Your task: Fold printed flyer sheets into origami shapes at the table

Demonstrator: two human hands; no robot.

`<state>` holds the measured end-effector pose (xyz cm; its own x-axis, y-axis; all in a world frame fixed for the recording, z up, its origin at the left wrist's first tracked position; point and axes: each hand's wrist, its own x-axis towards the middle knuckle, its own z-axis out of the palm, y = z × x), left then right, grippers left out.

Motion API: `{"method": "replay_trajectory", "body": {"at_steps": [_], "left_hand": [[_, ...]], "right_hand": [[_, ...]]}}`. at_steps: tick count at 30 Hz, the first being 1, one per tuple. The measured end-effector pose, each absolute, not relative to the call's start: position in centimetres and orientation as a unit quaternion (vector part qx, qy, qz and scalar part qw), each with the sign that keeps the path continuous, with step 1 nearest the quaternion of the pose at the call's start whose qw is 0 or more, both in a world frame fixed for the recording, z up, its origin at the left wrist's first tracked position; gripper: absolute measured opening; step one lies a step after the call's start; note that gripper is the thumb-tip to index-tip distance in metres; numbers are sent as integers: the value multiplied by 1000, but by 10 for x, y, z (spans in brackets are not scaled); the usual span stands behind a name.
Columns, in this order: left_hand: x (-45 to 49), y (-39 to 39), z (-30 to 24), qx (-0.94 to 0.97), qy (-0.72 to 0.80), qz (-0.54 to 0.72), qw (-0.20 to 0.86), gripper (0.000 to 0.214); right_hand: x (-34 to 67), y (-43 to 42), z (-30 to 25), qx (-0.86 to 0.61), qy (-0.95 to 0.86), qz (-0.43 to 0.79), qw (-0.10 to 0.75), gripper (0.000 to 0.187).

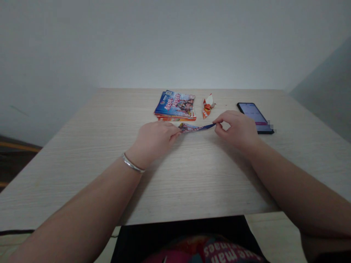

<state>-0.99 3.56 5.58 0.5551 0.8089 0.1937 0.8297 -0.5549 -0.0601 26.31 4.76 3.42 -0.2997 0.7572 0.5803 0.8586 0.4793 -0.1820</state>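
Folded paper (189,128), pinched by the left hand (154,140) at one end and the right hand (238,130) at its narrow tip, just in front of the leaflets (175,105), should be light, flexible and easily torn, best held gently by both ends.

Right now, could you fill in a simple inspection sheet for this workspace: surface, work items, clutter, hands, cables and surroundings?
Surface: pale wood-grain table.
Work items: folded printed paper between the hands; stack of printed sheets just beyond it; orange-and-white folded paper figure right of the stack.
Clutter: phone, screen lit, partly behind the right hand.
Hands: left hand holds the paper's left end; right thumb and forefinger pinch its right tip.
Cables: dark cord at lower left, apparently below the tabletop; its ends cannot be traced.
Surroundings: plain pale wall behind the table.
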Motion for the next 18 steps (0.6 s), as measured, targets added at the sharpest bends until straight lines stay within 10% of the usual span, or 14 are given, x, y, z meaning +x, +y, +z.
{"method": "replay_trajectory", "body": {"at_steps": [10, 18], "left_hand": [[-12, 39, 53, -924, -373, -77, -30, 36], [-16, 39, 38, -860, -503, -70, 40, 76]], "right_hand": [[257, 50, 25, -566, -772, 63, 282, 19], [250, 49, 9, -462, -866, 37, 185, 51]]}}
